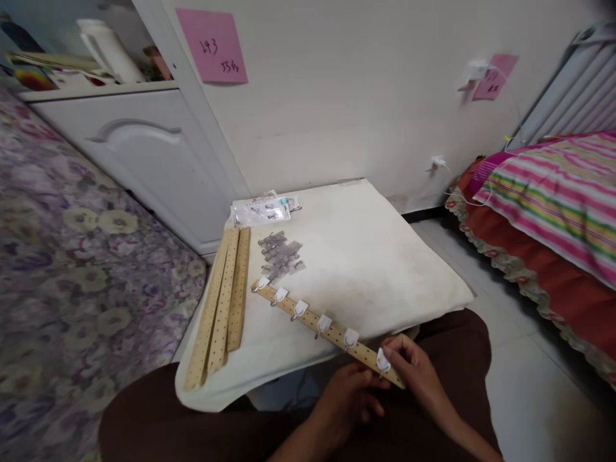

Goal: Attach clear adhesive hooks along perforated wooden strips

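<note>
A perforated wooden strip [308,316] lies slanted across the near edge of a white cloth-covered table [375,256], with several white adhesive hooks stuck along it. My right hand [414,369] pinches the nearest white hook [384,361] at the strip's near end. My left hand [346,398] sits just below the strip's end with curled fingers, touching or steadying it from underneath. A small pile of clear-wrapped hooks [280,253] lies on the cloth behind the strip.
Three more perforated wooden strips [222,308] lie side by side along the table's left edge. A plastic package [262,210] rests at the far left corner. A white cabinet [144,147], a floral bed at left and a striped bed [553,192] at right flank the table.
</note>
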The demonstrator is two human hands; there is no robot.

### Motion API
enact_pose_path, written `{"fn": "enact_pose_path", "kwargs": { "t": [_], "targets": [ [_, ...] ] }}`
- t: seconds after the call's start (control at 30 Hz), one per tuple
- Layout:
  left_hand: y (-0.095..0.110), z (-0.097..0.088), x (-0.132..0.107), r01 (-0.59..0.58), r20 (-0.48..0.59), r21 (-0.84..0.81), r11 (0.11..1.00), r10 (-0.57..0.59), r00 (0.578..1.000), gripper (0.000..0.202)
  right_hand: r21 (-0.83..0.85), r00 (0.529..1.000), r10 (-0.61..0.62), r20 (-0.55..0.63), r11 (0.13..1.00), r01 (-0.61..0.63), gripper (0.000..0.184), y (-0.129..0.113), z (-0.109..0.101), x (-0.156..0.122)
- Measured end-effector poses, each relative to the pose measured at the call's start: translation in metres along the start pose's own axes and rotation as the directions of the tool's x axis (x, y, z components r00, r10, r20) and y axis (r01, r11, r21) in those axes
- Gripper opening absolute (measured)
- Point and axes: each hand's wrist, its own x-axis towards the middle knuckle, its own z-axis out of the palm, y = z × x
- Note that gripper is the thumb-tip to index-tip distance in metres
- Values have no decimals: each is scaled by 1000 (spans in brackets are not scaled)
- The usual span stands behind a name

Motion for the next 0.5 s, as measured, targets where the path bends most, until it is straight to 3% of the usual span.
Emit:
{"fn": "enact_pose_path", "kwargs": {
  "t": [0.5],
  "targets": [
    [1,0,-1,0,8,9,1000,0,1000,41,87,999,15,46,996,-19,28,2,1,-3]
  ]
}}
